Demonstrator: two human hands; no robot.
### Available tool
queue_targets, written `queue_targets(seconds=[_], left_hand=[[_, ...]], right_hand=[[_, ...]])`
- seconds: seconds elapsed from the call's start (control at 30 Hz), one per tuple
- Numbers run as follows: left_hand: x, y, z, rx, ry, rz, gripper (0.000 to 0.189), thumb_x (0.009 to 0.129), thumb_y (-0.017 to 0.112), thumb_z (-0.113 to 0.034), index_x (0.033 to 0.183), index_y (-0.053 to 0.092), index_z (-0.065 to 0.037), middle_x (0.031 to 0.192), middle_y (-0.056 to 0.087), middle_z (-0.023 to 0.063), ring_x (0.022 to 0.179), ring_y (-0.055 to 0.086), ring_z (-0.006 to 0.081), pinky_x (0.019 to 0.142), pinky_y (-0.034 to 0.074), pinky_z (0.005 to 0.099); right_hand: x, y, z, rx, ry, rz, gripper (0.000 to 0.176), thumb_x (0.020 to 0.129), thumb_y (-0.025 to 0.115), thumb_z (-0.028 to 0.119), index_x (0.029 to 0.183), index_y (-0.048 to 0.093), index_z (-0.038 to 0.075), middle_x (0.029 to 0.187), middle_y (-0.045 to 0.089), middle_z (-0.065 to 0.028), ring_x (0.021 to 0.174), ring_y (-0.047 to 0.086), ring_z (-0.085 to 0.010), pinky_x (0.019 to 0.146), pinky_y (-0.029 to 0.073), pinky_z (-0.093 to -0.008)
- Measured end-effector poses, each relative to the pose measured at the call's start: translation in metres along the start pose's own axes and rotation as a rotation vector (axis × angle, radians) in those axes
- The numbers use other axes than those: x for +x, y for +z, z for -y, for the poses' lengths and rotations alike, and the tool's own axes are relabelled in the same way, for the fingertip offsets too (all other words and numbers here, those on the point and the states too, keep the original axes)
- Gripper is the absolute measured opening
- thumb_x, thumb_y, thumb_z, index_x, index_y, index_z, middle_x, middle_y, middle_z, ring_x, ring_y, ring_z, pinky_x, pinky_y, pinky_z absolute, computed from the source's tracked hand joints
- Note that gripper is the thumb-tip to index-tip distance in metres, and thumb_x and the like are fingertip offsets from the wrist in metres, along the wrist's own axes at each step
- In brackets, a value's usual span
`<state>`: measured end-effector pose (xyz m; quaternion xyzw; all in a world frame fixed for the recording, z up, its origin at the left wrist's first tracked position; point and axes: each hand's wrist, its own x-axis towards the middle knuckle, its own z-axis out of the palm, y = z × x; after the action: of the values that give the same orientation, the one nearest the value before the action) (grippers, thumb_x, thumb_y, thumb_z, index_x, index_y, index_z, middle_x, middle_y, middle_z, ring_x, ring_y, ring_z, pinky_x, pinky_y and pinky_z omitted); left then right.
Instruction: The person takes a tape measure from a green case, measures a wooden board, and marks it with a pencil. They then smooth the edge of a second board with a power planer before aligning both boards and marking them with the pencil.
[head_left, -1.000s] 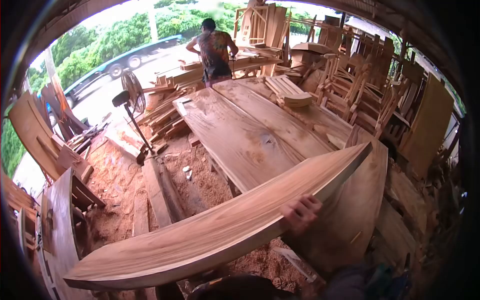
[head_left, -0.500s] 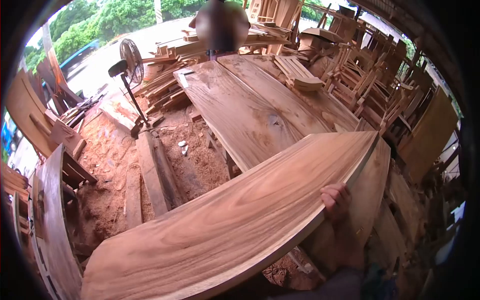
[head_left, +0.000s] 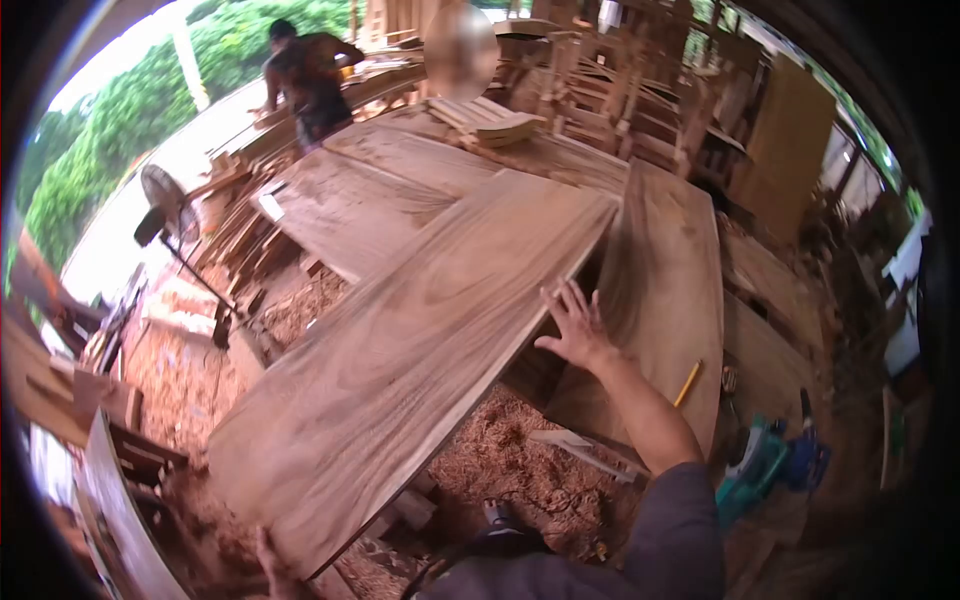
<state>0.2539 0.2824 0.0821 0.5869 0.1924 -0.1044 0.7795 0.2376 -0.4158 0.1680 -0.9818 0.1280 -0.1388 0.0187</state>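
Observation:
A long wooden board [head_left: 400, 330] with curved grain lies slanted across the middle, its far end over a larger slab [head_left: 370, 205]. At its right edge is my right hand [head_left: 575, 325], fingers spread, the fingertips by the edge. My left hand [head_left: 275, 565] is partly visible at the board's near left end; its grip is blurred and partly cut off. Another broad board [head_left: 660, 290] stands to the right of my right hand.
A person [head_left: 310, 80] stands at the back left near stacked lumber. A fan [head_left: 165, 195] is at left. On the right are a yellow pencil [head_left: 689, 384], a teal power tool [head_left: 750, 470] and wooden chair frames [head_left: 620, 90]. Shavings [head_left: 520, 460] cover the floor.
The view has shifted and tilted. My right hand has gone from gripping the board's edge to spread fingers. My left hand and the person at the back left have come into view.

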Motion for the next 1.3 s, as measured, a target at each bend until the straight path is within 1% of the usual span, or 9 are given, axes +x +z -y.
queue_targets(seconds=[0.23, 0.27, 0.4, 0.57, 0.7, 0.83, 1.0, 1.2, 1.3], left_hand=[[0.063, 0.101, 0.044, 0.103, 0.279, -0.007, 0.065, 0.099, 0.044, -0.05, 0.142, 0.04, -0.003, 0.143, 0.045, 0.0152, 0.126, 0.048, 0.0323, 0.109, 0.038, 0.0446], [0.09, 0.099, 0.061, -0.266, -0.083, 0.176, 0.067, 0.099, 0.043, -0.052, 0.145, 0.036, -0.003, 0.148, 0.04, 0.0141, 0.128, 0.047, 0.0321, 0.109, 0.038, 0.0457], [0.134, 0.14, 0.07, -0.255, -0.095, 0.2, 0.068, 0.099, 0.042, -0.051, 0.145, 0.035, -0.002, 0.148, 0.041, 0.0156, 0.132, 0.043, 0.0338, 0.112, 0.035, 0.0488], [0.128, 0.132, 0.141, -0.359, -0.041, 0.43, 0.064, 0.098, 0.042, -0.052, 0.145, 0.04, -0.009, 0.145, 0.046, 0.0127, 0.13, 0.047, 0.0297, 0.107, 0.04, 0.0467], [0.022, 0.195, 0.227, 0.393, -0.402, 0.356, 0.022, 0.091, 0.056, -0.023, 0.102, 0.06, -0.004, 0.099, 0.063, 0.0091, 0.092, 0.062, 0.0209, 0.08, 0.05, 0.0346], [-0.035, 0.366, 0.195, 0.826, 0.333, 0.726, 0.018, 0.091, 0.064, -0.014, 0.101, 0.065, 0.001, 0.087, 0.068, 0.0119, 0.08, 0.065, 0.0221, 0.074, 0.051, 0.0317], [-0.002, 0.546, 0.173, 1.15, 1.032, 0.914, 0.066, 0.097, 0.044, -0.049, 0.145, 0.038, -0.004, 0.151, 0.036, 0.0196, 0.142, 0.029, 0.0361, 0.115, 0.022, 0.0484], [-0.014, 0.505, 0.212, 1.191, 0.875, 1.113, 0.08, 0.09, 0.055, -0.057, 0.14, 0.039, 0.003, 0.15, 0.037, 0.0211, 0.141, 0.032, 0.0356, 0.116, 0.024, 0.0433], [-0.062, 0.436, 0.183, 0.943, 0.112, 0.871, 0.048, 0.085, 0.07, -0.046, 0.11, 0.063, -0.006, 0.082, 0.069, 0.0106, 0.075, 0.067, 0.0202, 0.07, 0.053, 0.0354]], right_hand=[[-0.191, 0.007, -0.091, 0.103, 0.856, -0.11, 0.068, 0.08, 0.074, 0.04, 0.136, 0.049, 0.009, 0.134, 0.051, -0.0213, 0.125, 0.047, -0.0375, 0.107, 0.037, -0.0465], [-0.21, 0.01, -0.107, 0.083, 0.946, -0.152, 0.067, 0.08, 0.074, 0.04, 0.134, 0.05, 0.008, 0.131, 0.053, -0.0215, 0.124, 0.048, -0.0377, 0.105, 0.039, -0.0469], [-0.225, 0.004, -0.14, 0.183, 1.309, -0.221, 0.067, 0.076, 0.077, 0.04, 0.128, 0.055, 0.004, 0.126, 0.054, -0.0234, 0.12, 0.05, -0.0373, 0.099, 0.043, -0.0472], [-0.251, 0.043, -0.194, -0.122, 1.35, -0.302, 0.047, 0.077, 0.073, 0.033, 0.112, 0.06, 0.004, 0.11, 0.059, -0.0214, 0.113, 0.052, -0.0392, 0.096, 0.043, -0.0473], [-0.281, 0.074, -0.238, -0.074, 1.207, -0.331, 0.023, 0.079, 0.065, 0.015, 0.098, 0.061, 0.003, 0.1, 0.059, -0.0191, 0.103, 0.053, -0.0397, 0.089, 0.043, -0.0525], [-0.294, 0.075, -0.239, -0.24, 1.092, -0.498, 0.011, 0.08, 0.06, 0.006, 0.09, 0.057, 0.003, 0.098, 0.057, -0.0187, 0.097, 0.053, -0.039, 0.085, 0.043, -0.0504], [-0.301, 0.085, -0.239, -0.232, 1.098, -0.591, 0.007, 0.085, 0.056, 0.006, 0.087, 0.052, 0.002, 0.095, 0.057, -0.0197, 0.097, 0.054, -0.0399, 0.083, 0.044, -0.0482], [-0.29, 0.067, -0.232, -0.064, 1.262, -0.481, 0.01, 0.09, 0.054, 0.012, 0.093, 0.053, 0.002, 0.094, 0.062, -0.0234, 0.088, 0.061, -0.0424, 0.076, 0.049, -0.0506], [-0.309, 0.087, -0.26, 0.068, 1.244, -0.447, 0.01, 0.09, 0.052, 0.006, 0.097, 0.05, 0.0, 0.097, 0.06, -0.0266, 0.094, 0.06, -0.044, 0.08, 0.047, -0.0507]])
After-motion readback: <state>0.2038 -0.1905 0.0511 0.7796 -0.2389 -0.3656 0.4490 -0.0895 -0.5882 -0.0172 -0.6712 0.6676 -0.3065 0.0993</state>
